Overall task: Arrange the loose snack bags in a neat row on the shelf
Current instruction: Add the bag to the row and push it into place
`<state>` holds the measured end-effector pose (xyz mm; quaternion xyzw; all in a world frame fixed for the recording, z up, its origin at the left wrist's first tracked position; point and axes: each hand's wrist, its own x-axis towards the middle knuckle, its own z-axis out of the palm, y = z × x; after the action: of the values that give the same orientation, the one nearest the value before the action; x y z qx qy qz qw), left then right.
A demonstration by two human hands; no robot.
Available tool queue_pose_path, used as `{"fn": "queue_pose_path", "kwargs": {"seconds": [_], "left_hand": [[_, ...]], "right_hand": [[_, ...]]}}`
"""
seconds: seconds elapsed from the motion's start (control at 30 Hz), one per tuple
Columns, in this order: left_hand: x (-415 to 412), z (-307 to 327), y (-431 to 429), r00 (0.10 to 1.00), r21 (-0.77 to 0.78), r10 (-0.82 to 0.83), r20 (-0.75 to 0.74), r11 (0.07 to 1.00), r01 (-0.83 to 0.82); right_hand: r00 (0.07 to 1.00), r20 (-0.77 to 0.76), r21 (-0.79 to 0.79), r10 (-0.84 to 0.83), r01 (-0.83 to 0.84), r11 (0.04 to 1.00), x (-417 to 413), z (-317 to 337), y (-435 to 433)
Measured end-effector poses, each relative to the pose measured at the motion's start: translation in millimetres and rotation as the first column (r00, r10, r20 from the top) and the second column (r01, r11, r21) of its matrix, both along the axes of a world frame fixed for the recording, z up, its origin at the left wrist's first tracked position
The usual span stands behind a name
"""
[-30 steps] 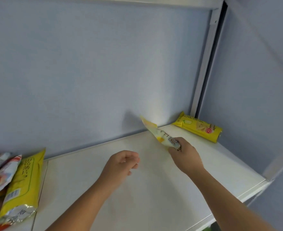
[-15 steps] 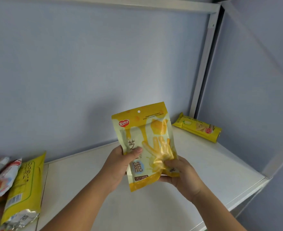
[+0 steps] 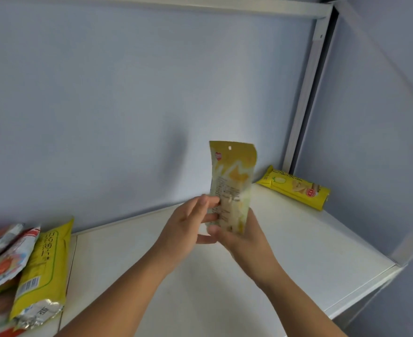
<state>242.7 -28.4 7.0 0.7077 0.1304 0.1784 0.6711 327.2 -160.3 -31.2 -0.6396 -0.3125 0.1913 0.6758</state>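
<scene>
I hold one yellow pouch (image 3: 232,181) upright, above the white shelf (image 3: 298,251), turned nearly edge-on to me. My left hand (image 3: 186,229) pinches the pouch's left edge between thumb and fingertips. My right hand (image 3: 247,239) is curled round the pouch's bottom end. To the right of the pouch and further back, one long yellow packet (image 3: 295,188) lies flat in the shelf's corner. Far left of the pouch, one yellow bag (image 3: 45,259) lies beside at least two colourful bags (image 3: 3,261); the frame edge cuts them, so I cannot count more.
</scene>
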Motion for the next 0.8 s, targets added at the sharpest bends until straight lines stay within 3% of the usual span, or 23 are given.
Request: {"fn": "queue_pose_path", "kwargs": {"seconds": [0.1,0.17,0.3,0.37,0.5,0.67,0.8], "left_hand": [[-0.4,-10.0,10.7,0.988,0.15,0.156,-0.005,0.977,-0.154],[-3.5,-15.3,20.5,0.962,0.238,0.272,-0.033,0.937,-0.257],[-15.4,-15.5,28.7,0.992,-0.059,0.077,-0.098,0.995,-0.083],[-24.7,-16.7,29.4,0.992,-0.066,0.094,-0.09,0.993,-0.1],[-50.5,-19.5,34.4,0.957,0.006,0.281,-0.067,0.96,-0.281],[-107.9,-19.2,43.3,0.851,0.049,0.524,-0.037,0.851,-0.522],[-173.0,-17.1,54.4,0.761,0.083,0.648,-0.039,0.761,-0.644]], "right_hand": [[0.985,-0.141,0.003,-0.096,0.097,0.995,7.5,5.3,-7.9],[0.965,-0.261,0.004,0.019,-0.018,1.0,10.9,2.7,-16.3],[0.873,-0.424,0.065,0.24,-0.235,0.97,10.9,-2.4,-21.9],[0.858,-0.427,0.076,0.287,-0.282,0.956,8.1,-5.8,-18.8],[0.878,-0.382,0.035,0.287,-0.297,0.954,-6.4,-11.5,0.0],[0.884,-0.291,-0.015,0.367,-0.387,0.922,-39.6,-17.6,41.5],[0.803,-0.273,-0.009,0.53,-0.553,0.833,-87.1,-18.2,77.0]]}}
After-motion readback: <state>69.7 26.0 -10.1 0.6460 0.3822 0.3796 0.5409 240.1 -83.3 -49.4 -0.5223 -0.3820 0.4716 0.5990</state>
